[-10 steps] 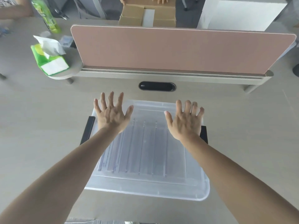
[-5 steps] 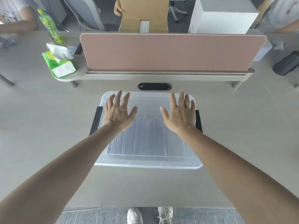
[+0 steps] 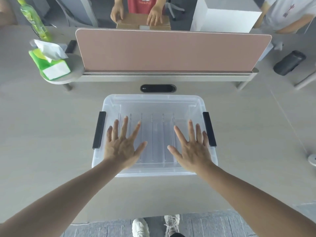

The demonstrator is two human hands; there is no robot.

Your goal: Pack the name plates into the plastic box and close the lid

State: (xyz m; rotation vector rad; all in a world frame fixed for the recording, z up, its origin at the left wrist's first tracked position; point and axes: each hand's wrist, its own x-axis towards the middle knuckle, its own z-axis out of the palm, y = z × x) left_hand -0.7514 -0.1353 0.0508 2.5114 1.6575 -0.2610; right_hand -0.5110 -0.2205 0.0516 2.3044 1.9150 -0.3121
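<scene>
Left hand (image 3: 120, 147) and right hand (image 3: 193, 149) spread straight fingers (image 3: 125, 124) wide above the lid (image 3: 153, 103).

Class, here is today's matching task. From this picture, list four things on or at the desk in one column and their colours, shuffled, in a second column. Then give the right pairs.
Things
1. divider panel
2. tissue pack
3. box lid
4. side latch

Colours
A. black
B. clear
C. pink
D. green and white

Pairs: 1-C; 2-D; 3-B; 4-A
</scene>
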